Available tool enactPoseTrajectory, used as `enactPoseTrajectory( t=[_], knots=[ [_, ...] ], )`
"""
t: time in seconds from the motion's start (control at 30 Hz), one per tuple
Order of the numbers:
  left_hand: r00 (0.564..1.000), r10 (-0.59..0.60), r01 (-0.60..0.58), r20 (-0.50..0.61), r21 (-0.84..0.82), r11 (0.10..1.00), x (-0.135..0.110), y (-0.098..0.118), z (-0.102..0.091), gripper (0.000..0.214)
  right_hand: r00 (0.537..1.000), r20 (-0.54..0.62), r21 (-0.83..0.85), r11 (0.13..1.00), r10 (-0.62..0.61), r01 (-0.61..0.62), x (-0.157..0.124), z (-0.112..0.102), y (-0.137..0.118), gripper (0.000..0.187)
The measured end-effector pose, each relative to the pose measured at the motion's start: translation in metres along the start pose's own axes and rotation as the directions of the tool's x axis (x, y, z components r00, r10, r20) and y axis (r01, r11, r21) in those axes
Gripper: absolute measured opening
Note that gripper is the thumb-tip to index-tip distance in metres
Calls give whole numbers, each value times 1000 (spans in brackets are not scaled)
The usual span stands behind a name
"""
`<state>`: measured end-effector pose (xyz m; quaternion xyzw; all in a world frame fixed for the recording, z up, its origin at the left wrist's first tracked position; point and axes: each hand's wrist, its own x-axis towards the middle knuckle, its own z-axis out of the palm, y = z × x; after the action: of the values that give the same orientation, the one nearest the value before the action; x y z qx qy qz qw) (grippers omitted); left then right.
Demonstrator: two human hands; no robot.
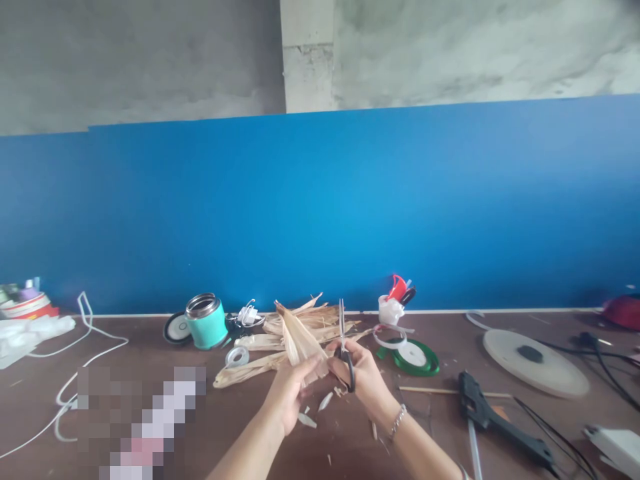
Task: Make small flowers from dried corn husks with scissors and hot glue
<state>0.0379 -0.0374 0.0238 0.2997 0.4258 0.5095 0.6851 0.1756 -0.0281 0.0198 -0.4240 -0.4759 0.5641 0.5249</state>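
A dried corn husk (299, 331), pale tan and broad, is pinched at its lower edge by my left hand (294, 390). My right hand (359, 373) has the black-handled scissors (342, 320) in its grip, blades pointing up and away from me. The fingertips of my right hand are close to the husk's edge; whether they touch it I cannot tell. Behind the hands lies a heap of more dried husks (270, 363). Small husk scraps (307, 421) are scattered on the table just below my hands.
To the left stand an open turquoise jar (209, 325), its lid (178, 329) and a tape roll (237, 357). To the right are a green ribbon spool (430, 360), a cup of tools (391, 311), a black glue gun (500, 420) and a round pale disc (540, 373). A blue panel (320, 213) borders the table.
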Motion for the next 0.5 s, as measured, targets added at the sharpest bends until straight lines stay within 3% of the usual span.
enactPoseTrajectory(
  t=[0.17, 0.27, 0.4, 0.5],
  knots=[
    [997, 57, -53, -57, 71, 996, -7, 7, 7, 29, 1000, 14, -18, 1000, 21, -20, -1, 2, 2, 31],
    [980, 127, -118, -155, 67, 991, -2, 7, 2, 32, 999, 10, -20, 999, 44, -44, -2, 2, 1, 28],
    [910, 207, -264, -360, -116, 958, 10, 8, -7, 27, 989, 95, -143, 985, 114, -100, -2, 2, 5, 22],
    [900, 108, -234, -422, -260, 937, 12, 16, -8, 14, 973, 153, -255, 959, 171, -128, -5, 4, 9, 24]
  ],
)
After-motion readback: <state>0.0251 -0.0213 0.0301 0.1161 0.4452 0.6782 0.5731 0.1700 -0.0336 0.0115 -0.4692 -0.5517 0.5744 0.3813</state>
